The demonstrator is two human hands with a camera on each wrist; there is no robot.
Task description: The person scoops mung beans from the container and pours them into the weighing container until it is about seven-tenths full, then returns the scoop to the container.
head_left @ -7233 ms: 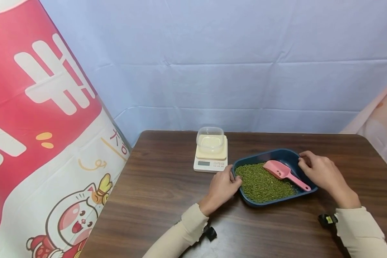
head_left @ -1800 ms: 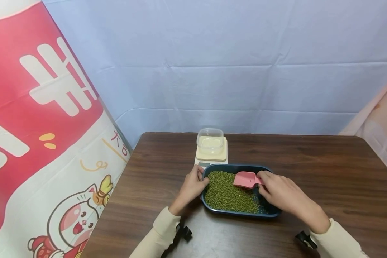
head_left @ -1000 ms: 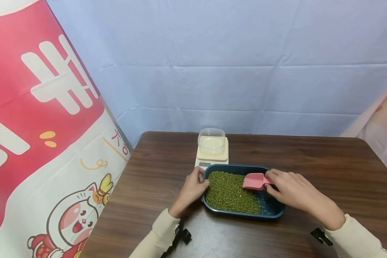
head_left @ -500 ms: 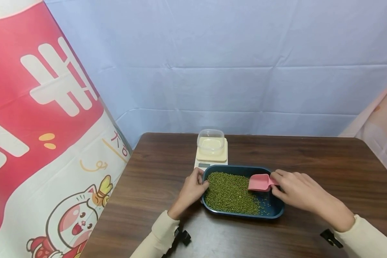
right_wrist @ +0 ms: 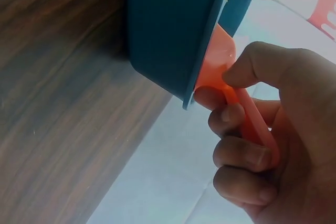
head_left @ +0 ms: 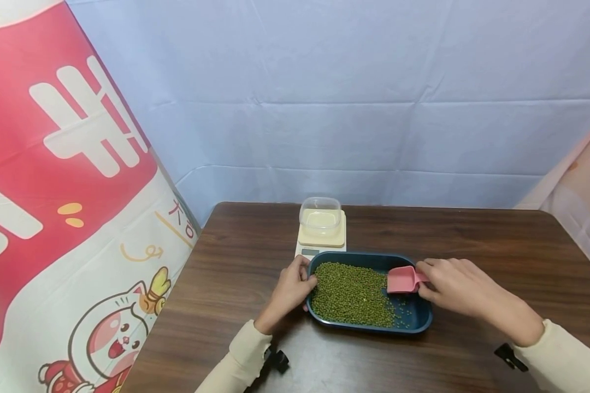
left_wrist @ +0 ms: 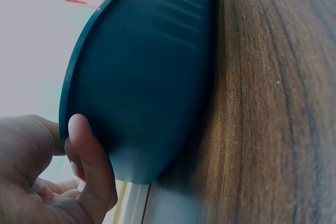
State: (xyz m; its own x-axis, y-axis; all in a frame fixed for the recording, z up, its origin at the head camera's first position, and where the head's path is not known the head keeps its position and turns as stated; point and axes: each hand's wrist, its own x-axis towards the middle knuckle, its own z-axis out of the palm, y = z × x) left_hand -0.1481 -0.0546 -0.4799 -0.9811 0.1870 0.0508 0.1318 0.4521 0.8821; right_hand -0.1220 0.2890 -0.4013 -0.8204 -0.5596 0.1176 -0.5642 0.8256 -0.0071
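Note:
My right hand [head_left: 459, 286] grips the handle of a pink scoop [head_left: 400, 280], fingers curled round it in the right wrist view. The scoop's bowl sits inside the right end of a dark blue tray [head_left: 415, 322], its front edge beside the beans. Small green mung beans [head_left: 349, 297] fill the tray's left and middle, with a few scattered at the bare right end. At the tray's left end my left hand [head_left: 287, 289] pinches the rim; the left wrist view shows the thumb and a finger [left_wrist: 89, 150] on either side of it.
Behind the tray stands a white kitchen scale [head_left: 341, 240], its display partly hidden by the tray. A clear plastic container [head_left: 320, 215] rests on its platform. The brown wooden table [head_left: 472, 234] ends at a pale cloth backdrop [head_left: 334, 125].
The tray was pulled leftward and nearer, in front of the scale. My right hand let go of its rim and took the scoop, which has since slid right, off the beans.

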